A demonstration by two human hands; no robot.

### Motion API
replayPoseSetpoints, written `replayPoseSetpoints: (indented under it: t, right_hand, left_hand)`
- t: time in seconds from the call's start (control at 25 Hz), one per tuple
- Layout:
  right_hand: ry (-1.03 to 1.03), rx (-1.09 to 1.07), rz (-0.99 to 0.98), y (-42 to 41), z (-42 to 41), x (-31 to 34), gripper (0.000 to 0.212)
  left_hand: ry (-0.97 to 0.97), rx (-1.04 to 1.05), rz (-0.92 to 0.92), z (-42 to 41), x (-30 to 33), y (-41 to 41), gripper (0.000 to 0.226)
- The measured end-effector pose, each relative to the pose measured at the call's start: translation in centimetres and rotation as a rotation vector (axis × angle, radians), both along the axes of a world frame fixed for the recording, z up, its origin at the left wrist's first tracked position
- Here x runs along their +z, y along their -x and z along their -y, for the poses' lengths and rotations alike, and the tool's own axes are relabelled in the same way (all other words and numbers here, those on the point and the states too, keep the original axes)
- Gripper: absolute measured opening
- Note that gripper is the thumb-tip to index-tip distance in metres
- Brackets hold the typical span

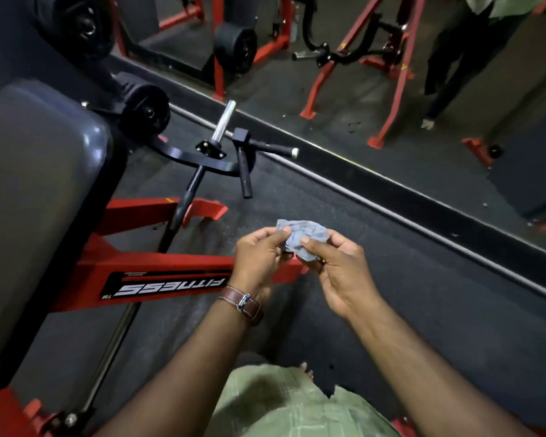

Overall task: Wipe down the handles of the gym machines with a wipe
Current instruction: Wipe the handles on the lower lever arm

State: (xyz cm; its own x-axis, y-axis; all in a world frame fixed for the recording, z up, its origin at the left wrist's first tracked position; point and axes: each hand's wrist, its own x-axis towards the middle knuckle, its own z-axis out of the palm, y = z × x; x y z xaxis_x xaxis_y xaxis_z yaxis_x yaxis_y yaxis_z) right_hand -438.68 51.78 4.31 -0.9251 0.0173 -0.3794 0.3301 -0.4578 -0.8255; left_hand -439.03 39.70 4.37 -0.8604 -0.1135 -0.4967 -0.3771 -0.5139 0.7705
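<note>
A crumpled grey-blue wipe (306, 236) is held between both hands in front of me, above the dark floor. My left hand (259, 257), with a brown leather watch strap on the wrist, pinches its left edge with thumb and fingers. My right hand (338, 269) pinches its right lower part. Beyond the hands stand the machine's black handles: one short grip (244, 171) pointing down, one side grip (273, 149) with a silver end cap, and a chrome peg (223, 121). Neither hand touches a handle.
A red machine frame (158, 272) with a "FITNESS" label and a grey pad (35, 197) fill the left. A black foam roller (145, 108) sits behind. A wall mirror (360, 74) with a black base strip runs diagonally and reflects red frames and a standing person.
</note>
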Motion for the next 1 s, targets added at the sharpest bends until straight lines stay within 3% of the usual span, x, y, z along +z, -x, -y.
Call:
replayPoseSetpoints:
  t: [0.44, 0.56, 0.8, 0.88, 1.0]
  right_hand:
    - [-0.094, 0.203, 0.103, 27.5, 1.1, -4.0, 0.018]
    - [-0.326, 0.217, 0.018, 34.7, 2.0, -6.5, 0.020]
    - [-1.054, 0.385, -0.307, 49.0, 3.1, -13.7, 0.016]
    - [-1.157, 0.484, -0.404, 51.5, 3.8, -15.6, 0.018]
    - [-1.152, 0.660, -0.554, 54.2, 5.0, -18.2, 0.018]
  left_hand:
    - [0.037, 0.253, 0.078, -0.2, -5.9, 25.0, 0.010]
    - [0.021, 0.277, 0.141, 0.3, -8.7, 31.1, 0.012]
    - [-0.046, 0.452, 0.378, 1.0, -15.2, 41.4, 0.014]
    - [-0.052, 0.514, 0.391, 1.0, -16.7, 43.5, 0.015]
    - [-0.030, 0.671, 0.426, 1.0, -18.6, 46.0, 0.010]
